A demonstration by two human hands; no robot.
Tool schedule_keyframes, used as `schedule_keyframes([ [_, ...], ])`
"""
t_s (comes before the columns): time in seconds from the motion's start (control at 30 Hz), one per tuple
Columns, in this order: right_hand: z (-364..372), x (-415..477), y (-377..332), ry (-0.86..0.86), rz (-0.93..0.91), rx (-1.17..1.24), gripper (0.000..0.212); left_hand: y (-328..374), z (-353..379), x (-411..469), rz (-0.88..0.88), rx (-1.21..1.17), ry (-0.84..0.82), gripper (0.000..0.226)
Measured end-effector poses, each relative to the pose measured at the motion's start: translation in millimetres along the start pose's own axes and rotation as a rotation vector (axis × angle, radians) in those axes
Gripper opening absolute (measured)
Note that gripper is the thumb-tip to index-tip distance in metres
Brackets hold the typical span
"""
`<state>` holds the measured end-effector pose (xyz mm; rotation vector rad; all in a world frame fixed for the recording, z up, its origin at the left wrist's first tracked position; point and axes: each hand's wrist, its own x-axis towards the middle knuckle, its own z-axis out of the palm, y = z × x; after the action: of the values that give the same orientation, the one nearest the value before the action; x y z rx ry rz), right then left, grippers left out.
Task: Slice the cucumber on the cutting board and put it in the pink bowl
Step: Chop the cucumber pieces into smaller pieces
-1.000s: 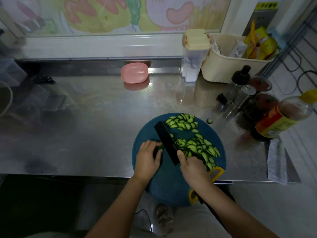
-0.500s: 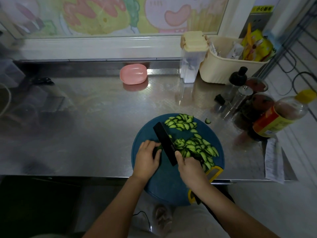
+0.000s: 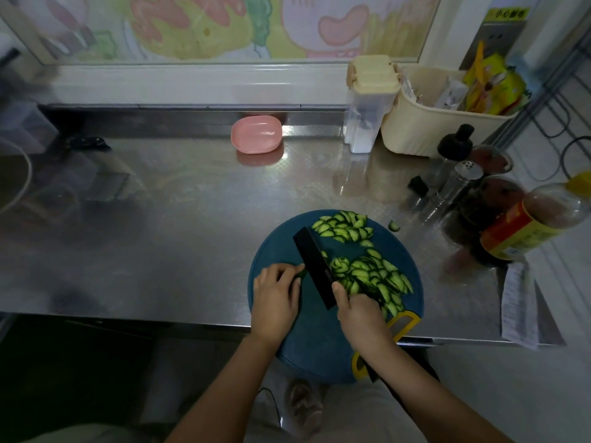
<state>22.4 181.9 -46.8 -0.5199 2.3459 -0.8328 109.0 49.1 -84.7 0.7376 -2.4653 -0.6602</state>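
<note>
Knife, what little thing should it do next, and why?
Probably a cut straight down through the cucumber stub. The left hand pinches only a short dark end beside the knife, which the right hand grips. Slices already pile on the cutting board, and the pink bowl looks empty, so scooping likely comes soon after.

Low in the middle, the right hand [image 3: 361,318] grips a black knife [image 3: 315,266] on the round blue cutting board [image 3: 319,343]. The left hand [image 3: 275,298] holds the cucumber end [image 3: 301,272] beside the blade. Cucumber slices [image 3: 371,276] lie to the right. The pink bowl [image 3: 256,135] sits higher up.
</note>
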Motion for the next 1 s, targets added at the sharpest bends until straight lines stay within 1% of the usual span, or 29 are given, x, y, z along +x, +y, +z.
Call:
schedule_keyframes([
  [0.27, -4, -7, 0, 0.001, -0.038, 0.08, 0.066, 1, 0, 0, -0.04, 0.023, -0.051, 0.022],
  [0.47, 2, -9, -1, -0.015, -0.021, 0.147, 0.066, 1, -2, -1, -0.039, 0.026, -0.046, 0.02],
  [0.6, 3, -8, -1, -0.017, -0.03, 0.144, 0.066, 1, -2, 0, -0.037, 0.026, -0.043, 0.021],
  [0.73, 4, -5, -1, -0.033, 0.012, 0.153, 0.065, 0, -2, 1, -0.028, 0.001, -0.033, 0.022],
  [0.87, 8, -1, -12, -0.034, 0.011, 0.055, 0.066, -1, -2, 1, -0.03, -0.019, -0.038, 0.022],
  [1.0, 13, 1, -17, 0.015, -0.026, -0.071, 0.065, -2, -3, 1, -0.033, -0.027, -0.048, 0.024],
])
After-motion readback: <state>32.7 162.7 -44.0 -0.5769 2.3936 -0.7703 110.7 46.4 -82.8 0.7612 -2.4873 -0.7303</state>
